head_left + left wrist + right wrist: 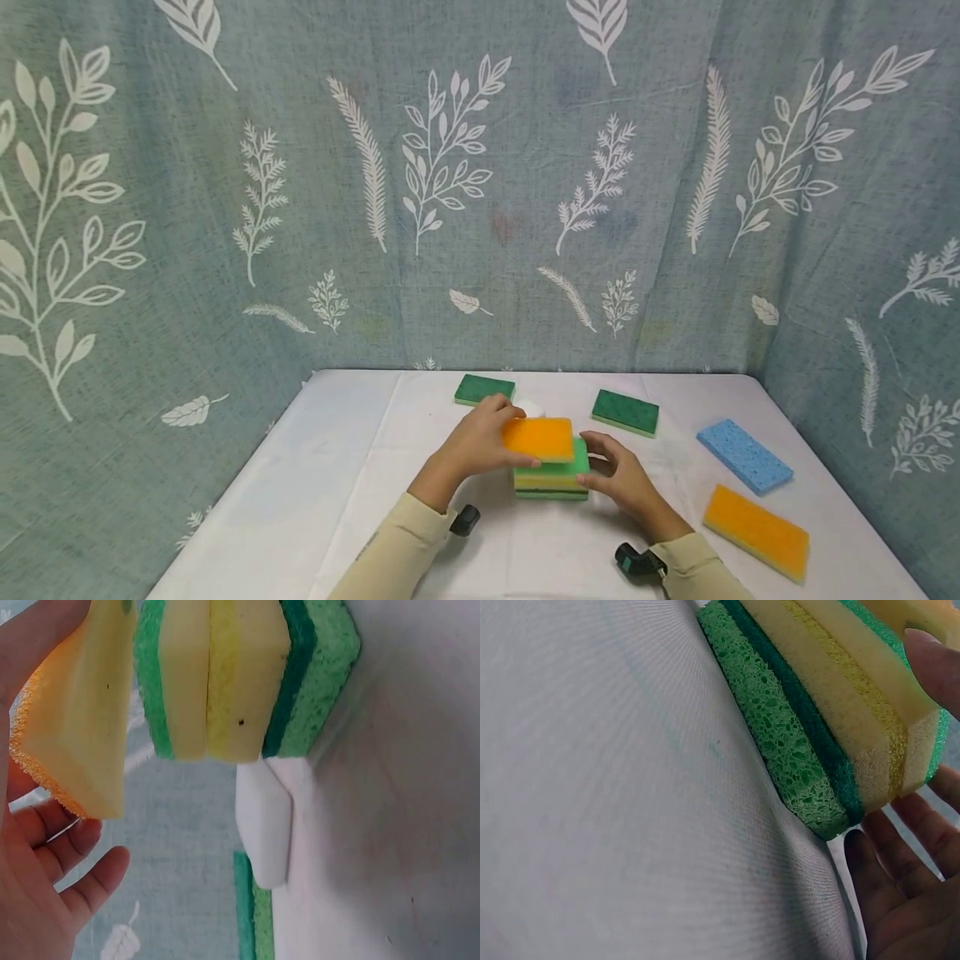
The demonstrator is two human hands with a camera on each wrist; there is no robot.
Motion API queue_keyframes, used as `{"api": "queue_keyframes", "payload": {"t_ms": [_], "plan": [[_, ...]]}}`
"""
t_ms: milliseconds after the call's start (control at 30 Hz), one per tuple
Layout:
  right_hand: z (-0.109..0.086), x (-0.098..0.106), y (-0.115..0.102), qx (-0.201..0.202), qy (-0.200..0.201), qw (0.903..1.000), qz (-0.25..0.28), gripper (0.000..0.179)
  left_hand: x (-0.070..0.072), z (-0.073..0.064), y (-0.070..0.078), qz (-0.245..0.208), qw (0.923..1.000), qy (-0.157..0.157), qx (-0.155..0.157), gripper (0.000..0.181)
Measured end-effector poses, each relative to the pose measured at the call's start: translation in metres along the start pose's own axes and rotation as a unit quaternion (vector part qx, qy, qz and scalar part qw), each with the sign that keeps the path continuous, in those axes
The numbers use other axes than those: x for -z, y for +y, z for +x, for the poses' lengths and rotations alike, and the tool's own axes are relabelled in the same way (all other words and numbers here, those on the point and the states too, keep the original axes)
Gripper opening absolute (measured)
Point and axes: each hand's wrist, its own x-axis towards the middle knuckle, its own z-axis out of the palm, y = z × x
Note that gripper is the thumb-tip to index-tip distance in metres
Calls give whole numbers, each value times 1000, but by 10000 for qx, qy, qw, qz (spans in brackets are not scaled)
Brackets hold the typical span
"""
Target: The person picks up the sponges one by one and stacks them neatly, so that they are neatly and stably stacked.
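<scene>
Leaf-print curtain [480,167] backs a white-clothed table [367,508]; left hand [480,442] pinches an orange-faced sponge [542,439] between thumb and fingers, tilted over the layered sponge stack [550,482]; right hand [624,477], fingers half-curled, brackets the stack at 3 o'clock, whether it grips cannot be told; a blue sponge [745,456] lies beyond, also at 3 o'clock.

Head view: taken from above, faced forward and downward; tablecloth [360,517] and leaf-print curtain [480,167] are framed broadly, from farthest off. Left wrist view: set close, turned sideways, faced past left hand [37,889] toward curtain. Right wrist view: set close, tilted, faced past right hand [911,911]. Sponge stack [551,484]: shared by all three.
</scene>
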Motion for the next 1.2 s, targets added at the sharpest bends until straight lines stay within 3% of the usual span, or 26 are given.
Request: {"api": "queue_keyframes", "payload": {"t_ms": [400, 733, 967, 1200], "plan": [[2, 0, 1, 208, -83, 9997, 42, 71, -9, 5, 15, -6, 10000, -45, -63, 85], [0, 1, -4, 49, -28, 9998, -172, 72, -14, 6, 20, 119, 9999, -97, -65, 88], [8, 0, 32, -7, 174, 9997, -141, 74, -16, 6, 20, 160, 9998, -118, -32, 87], [10, 0, 33, -164, 195, 9995, -170, 76, -17, 8, 21, 234, 9996, -144, 34, 87]]}}
